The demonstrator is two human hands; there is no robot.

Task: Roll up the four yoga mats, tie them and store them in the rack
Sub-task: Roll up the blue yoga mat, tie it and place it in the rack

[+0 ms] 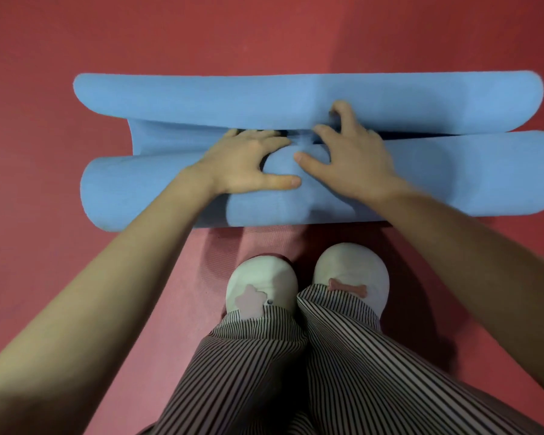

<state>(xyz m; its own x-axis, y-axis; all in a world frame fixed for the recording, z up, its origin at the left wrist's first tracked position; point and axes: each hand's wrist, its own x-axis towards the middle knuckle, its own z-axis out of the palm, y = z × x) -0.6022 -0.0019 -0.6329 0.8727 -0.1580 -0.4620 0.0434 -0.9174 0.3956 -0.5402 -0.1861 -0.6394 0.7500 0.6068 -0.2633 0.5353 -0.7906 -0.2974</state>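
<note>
A blue yoga mat (pixel 453 180) lies across the view as a thick roll, with its loose end (pixel 201 95) curling back beyond the roll. My left hand (pixel 245 164) lies on top of the roll near its middle, fingers reaching into the dark gap between roll and loose end. My right hand (pixel 349 158) sits beside it, thumb on the roll, fingers curled over the edge of the loose flap. A dark strap-like thing shows in the gap, mostly hidden by my fingers.
Under the blue roll lies a pink mat (pixel 201 309) on which my feet in white slippers (pixel 349 277) stand. Red floor (pixel 170 36) surrounds everything. My striped trouser legs fill the lower middle of the view.
</note>
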